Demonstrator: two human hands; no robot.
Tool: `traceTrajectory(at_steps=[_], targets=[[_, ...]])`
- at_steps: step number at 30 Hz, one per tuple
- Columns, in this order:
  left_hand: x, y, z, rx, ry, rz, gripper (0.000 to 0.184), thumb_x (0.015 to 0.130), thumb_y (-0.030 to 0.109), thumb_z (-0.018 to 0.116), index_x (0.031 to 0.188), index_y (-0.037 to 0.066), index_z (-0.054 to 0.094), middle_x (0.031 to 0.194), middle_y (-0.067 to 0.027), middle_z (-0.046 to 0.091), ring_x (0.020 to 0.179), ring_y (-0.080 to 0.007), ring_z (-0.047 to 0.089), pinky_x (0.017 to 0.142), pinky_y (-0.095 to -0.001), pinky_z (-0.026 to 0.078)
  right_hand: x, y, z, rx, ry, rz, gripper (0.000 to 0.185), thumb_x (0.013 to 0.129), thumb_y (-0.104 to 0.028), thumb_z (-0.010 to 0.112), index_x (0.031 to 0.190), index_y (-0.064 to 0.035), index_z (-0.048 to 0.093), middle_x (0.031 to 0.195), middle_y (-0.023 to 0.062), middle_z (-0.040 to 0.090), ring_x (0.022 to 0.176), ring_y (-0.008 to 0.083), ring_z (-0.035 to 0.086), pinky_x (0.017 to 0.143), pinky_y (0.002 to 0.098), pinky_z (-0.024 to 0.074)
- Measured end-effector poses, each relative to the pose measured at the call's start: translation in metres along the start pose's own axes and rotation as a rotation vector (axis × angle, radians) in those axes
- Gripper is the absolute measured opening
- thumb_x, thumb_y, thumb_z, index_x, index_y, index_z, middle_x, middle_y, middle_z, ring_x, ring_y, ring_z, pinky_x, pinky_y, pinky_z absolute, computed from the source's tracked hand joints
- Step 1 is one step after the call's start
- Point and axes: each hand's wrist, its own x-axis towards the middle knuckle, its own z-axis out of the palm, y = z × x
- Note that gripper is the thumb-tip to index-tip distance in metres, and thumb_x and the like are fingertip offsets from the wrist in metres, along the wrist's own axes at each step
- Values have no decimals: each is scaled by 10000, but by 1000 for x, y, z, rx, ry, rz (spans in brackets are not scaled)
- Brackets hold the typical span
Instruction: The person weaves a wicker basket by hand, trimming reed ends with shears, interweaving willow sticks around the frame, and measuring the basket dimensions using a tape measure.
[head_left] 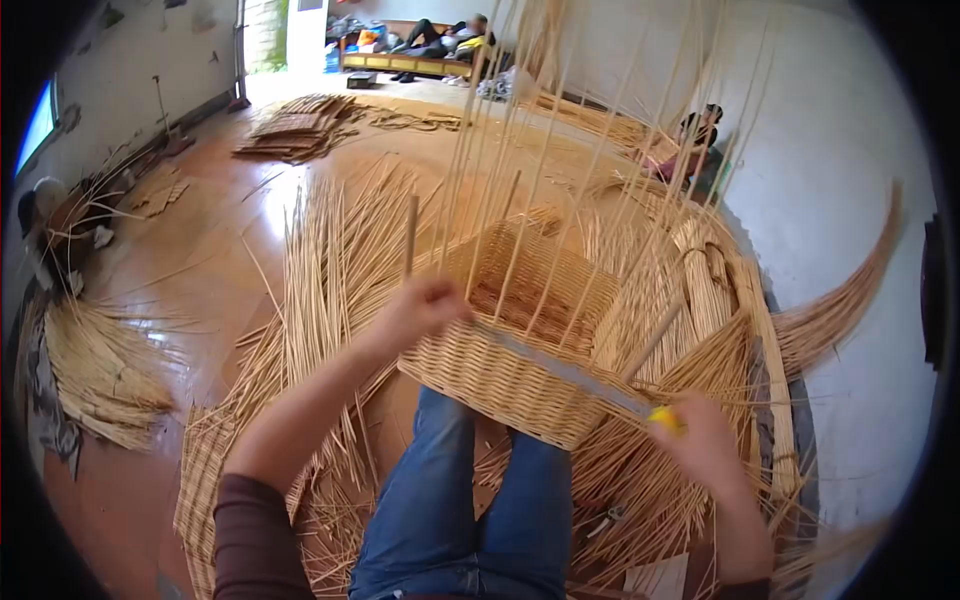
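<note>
A half-woven wicker basket [490,375] rests over my knees, with tall thin upright canes [545,265] and thicker corner sticks [411,235] rising from it. Along its near rim stretches the blade of a tape measure [560,370]. My right hand [697,440] is closed around the tape's yellow case [667,420] just past the right corner. At the near left corner my left hand [432,303] has its fingers curled and pinched at the blade's other end. Its fingertips partly hide that end.
Loose canes [335,270] lie on the floor to the left, bundled canes [710,280] to the right. Flat woven panels [300,125] are stacked farther back. People sit at the left [50,235] and right [700,135]; another reclines on a bench [405,62]. Pliers-like tool [606,519] lies low right.
</note>
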Motion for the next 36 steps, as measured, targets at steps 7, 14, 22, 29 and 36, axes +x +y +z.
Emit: traceTrajectory(at_steps=[7, 14, 22, 29, 36], targets=[[112, -86, -106, 185, 685, 223, 169, 892, 140, 598, 954, -16, 622, 732, -84, 609, 620, -144, 552, 573, -285, 454, 30, 65, -34, 264, 322, -14, 196, 817, -92, 566, 957, 45, 581, 866, 171, 598, 819, 311, 580, 748, 380, 449], [139, -85, -73, -324, 721, 180, 168, 935, 203, 579, 1015, 67, 638, 770, -17, 609, 582, -101, 516, 484, -251, 410, 53, 77, -29, 145, 307, 51, 161, 882, -124, 579, 934, 25, 611, 894, 174, 608, 856, 344, 585, 760, 382, 451], [130, -99, -84, -380, 538, 160, 254, 951, 200, 575, 1099, -5, 597, 915, -42, 636, 732, -151, 661, 607, -237, 518, 66, 87, -21, 99, 327, 106, 234, 904, -228, 586, 950, -4, 637, 845, 145, 622, 801, 293, 609, 713, 365, 460], [132, -110, -86, -537, 550, 215, 218, 939, 138, 587, 1107, 0, 605, 862, -45, 636, 741, -138, 641, 618, -229, 513, 65, 84, -21, 113, 422, 106, 253, 908, -272, 584, 913, -39, 682, 783, 90, 652, 736, 255, 618, 700, 383, 473], [132, -115, -83, -597, 586, 195, 172, 927, 154, 611, 1047, 34, 640, 830, -28, 653, 676, -127, 636, 576, -220, 507, 63, 94, -22, 55, 492, 92, 243, 894, -273, 609, 889, -43, 688, 790, 78, 653, 776, 258, 616, 743, 391, 468]])
